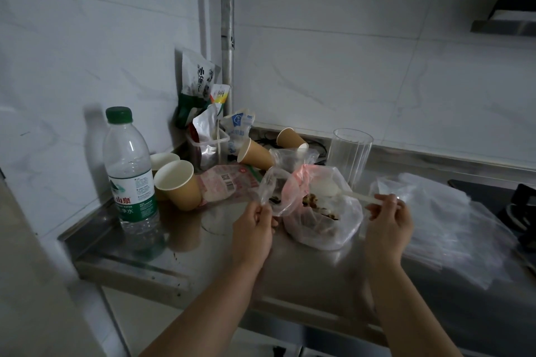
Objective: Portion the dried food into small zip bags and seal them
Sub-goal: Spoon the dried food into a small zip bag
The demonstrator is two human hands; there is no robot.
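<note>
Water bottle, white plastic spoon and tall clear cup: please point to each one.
water bottle (127, 171): head view, clear body above label.
white plastic spoon (333, 189): head view, bowl.
tall clear cup (352, 153): head view, side wall.

1. We see a large clear plastic bag (324, 223) sitting open-mouthed at the middle of the bench, slumped, with dark dried food (316, 206) heaped inside.
2. We see a small zip bag (272, 191) held up just left of it, mouth open, a few dark pieces at its bottom.
3. We see a stack of empty zip bags (446, 217) lying flat to the right.
</note>
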